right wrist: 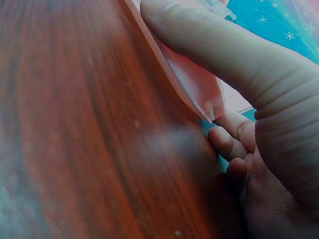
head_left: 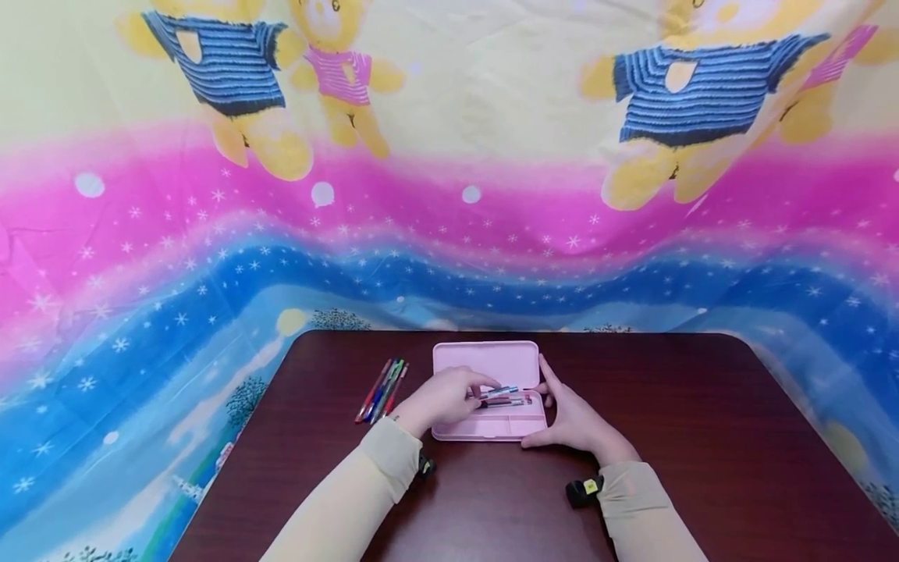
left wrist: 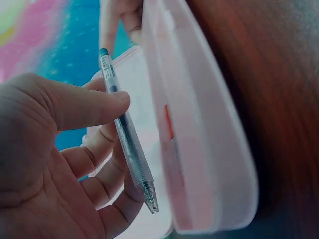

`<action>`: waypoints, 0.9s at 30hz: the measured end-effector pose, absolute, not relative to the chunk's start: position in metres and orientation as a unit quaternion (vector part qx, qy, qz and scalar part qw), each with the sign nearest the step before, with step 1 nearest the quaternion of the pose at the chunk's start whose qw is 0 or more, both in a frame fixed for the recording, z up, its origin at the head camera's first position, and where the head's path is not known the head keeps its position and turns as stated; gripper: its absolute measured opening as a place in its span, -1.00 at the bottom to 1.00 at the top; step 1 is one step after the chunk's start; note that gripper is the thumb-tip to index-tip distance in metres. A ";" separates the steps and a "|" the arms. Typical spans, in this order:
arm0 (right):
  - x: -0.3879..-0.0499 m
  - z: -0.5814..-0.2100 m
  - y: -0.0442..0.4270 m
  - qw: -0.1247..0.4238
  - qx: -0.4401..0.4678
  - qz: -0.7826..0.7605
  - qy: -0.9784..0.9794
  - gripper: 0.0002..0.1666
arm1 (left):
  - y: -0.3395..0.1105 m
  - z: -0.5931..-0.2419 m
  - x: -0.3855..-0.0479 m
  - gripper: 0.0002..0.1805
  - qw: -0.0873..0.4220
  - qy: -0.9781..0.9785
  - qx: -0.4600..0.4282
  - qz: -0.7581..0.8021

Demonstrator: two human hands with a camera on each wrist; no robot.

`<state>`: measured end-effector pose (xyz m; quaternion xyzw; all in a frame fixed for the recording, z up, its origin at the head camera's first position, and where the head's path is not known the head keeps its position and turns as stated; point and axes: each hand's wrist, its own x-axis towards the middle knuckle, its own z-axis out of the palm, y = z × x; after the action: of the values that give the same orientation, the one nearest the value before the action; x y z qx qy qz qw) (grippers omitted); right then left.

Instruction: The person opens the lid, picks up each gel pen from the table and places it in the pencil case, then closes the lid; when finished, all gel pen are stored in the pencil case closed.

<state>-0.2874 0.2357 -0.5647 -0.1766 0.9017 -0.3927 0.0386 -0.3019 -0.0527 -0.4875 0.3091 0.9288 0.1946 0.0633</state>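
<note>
In the head view an open pink case point(head_left: 486, 428) lies on the table, its lid point(head_left: 485, 357) laid back. My left hand point(head_left: 444, 396) is over its left part; the left wrist view shows thumb and fingers pinching a clear pen point(left wrist: 130, 142) with a teal end, beside the case wall point(left wrist: 219, 149). Pens point(head_left: 504, 402) lie in the case's upper compartment. My right hand point(head_left: 577, 417) grips the case's right side, thumb at the front corner and fingers behind; in the right wrist view the thumb lies along the pink rim point(right wrist: 172, 74).
Several pens point(head_left: 382, 393), red, blue, green and dark, lie side by side on the dark wooden table point(head_left: 667, 414) left of the case. A printed cloth point(head_left: 449, 257) with bears hangs behind the table's back edge.
</note>
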 end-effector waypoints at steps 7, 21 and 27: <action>-0.287 -0.565 0.235 0.041 -0.180 -0.401 0.897 0.92 | -0.042 -0.496 -0.301 -0.55 0.055 0.932 0.317 0.166; -0.285 -0.565 0.235 0.051 -0.167 -0.397 0.901 0.92 | -0.039 -0.505 -0.305 -0.68 0.048 0.935 0.299 0.182; -0.285 -0.564 0.235 0.056 -0.165 -0.401 0.900 0.90 | -0.039 -0.508 -0.306 -0.77 0.050 0.939 0.279 0.197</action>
<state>-0.2854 0.2351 -0.5641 -0.1648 0.8996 -0.4005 0.0560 -0.3059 -0.0390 -0.5081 0.2786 0.9387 0.1967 0.0503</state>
